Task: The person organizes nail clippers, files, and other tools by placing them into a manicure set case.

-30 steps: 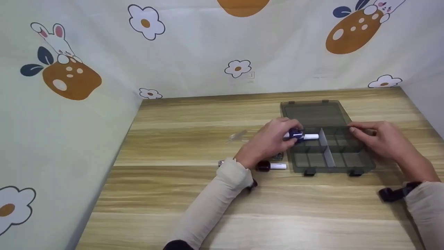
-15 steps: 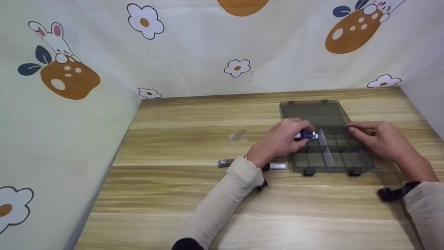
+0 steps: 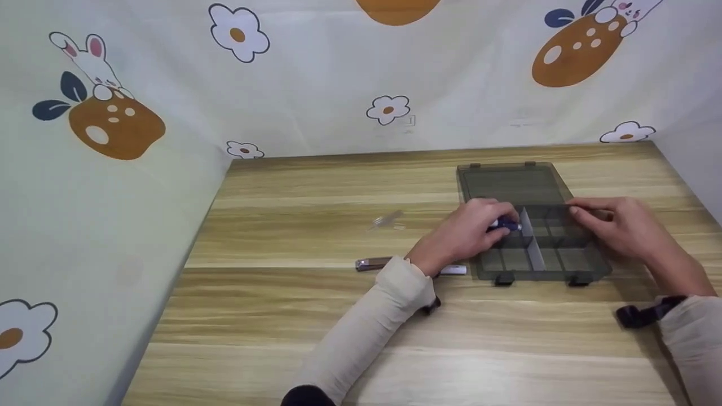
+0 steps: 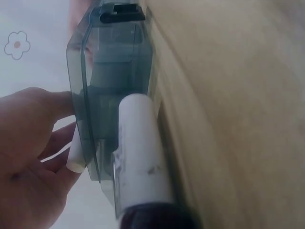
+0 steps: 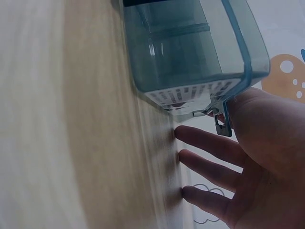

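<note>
In the head view, my left hand [image 3: 468, 231] grips a dark blue nail polish bottle [image 3: 507, 225] low over the back left compartments of a grey see-through storage box [image 3: 541, 276]. The fingers hide part of the bottle, whose white end [image 4: 76, 155] shows behind the box wall in the left wrist view. The box lies with its lid [image 3: 507, 183] folded back. At its back right corner, my right hand [image 3: 629, 228] pinches the edge between thumb and index finger. Its other fingers [image 5: 209, 145] are spread with tips at the tabletop.
A second nail polish bottle [image 3: 454, 270] lies left of the box, mostly behind the left wrist; its white cap [image 4: 140, 152] looms close in the left wrist view. Nail clippers [image 3: 372, 263] and small clear plastic pieces [image 3: 386, 220] lie farther left. Patterned cloth hangs behind the table.
My left hand has moved right and lower into the box with the blue nail polish bottle, uncovering more of the nail clippers. The right hand stays at the box corner.
</note>
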Action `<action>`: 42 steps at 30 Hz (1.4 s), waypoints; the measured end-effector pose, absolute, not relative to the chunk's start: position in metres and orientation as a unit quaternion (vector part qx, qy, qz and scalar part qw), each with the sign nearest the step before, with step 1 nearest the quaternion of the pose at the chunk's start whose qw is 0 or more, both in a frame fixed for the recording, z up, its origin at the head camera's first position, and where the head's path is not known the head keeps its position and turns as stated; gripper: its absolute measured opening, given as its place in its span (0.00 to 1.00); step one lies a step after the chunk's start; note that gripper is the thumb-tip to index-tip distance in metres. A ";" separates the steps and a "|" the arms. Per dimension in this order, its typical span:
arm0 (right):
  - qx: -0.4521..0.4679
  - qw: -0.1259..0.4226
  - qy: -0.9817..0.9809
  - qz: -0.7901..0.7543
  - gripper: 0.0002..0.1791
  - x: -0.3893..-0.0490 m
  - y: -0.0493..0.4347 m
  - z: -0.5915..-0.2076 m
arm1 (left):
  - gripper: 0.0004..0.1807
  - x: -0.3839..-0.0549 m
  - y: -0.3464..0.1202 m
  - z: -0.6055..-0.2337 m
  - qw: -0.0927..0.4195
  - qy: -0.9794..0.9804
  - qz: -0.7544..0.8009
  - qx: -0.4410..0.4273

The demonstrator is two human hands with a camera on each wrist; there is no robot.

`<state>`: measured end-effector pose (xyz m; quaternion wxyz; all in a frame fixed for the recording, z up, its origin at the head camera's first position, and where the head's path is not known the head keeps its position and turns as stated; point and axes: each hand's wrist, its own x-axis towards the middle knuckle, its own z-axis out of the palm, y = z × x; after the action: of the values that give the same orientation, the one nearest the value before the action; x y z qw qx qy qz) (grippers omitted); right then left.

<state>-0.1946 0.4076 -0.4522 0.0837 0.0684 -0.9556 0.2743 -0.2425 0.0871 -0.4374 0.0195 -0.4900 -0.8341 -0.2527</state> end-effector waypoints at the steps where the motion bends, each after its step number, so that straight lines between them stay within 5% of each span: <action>1: 0.067 0.083 -0.956 0.274 0.18 -0.195 0.408 -0.452 | 0.12 -0.242 0.088 -0.438 0.020 -0.834 -0.251 -0.491; 42: 0.056 0.068 -0.960 0.265 0.20 -0.192 0.406 -0.452 | 0.13 -0.241 0.033 -0.432 -0.005 -0.838 -0.309 -0.449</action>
<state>-0.1923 0.4064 -0.4516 0.0684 0.0563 -0.9601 0.2654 -0.2412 0.0333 -0.4320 -0.0051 -0.4488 -0.8385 -0.3090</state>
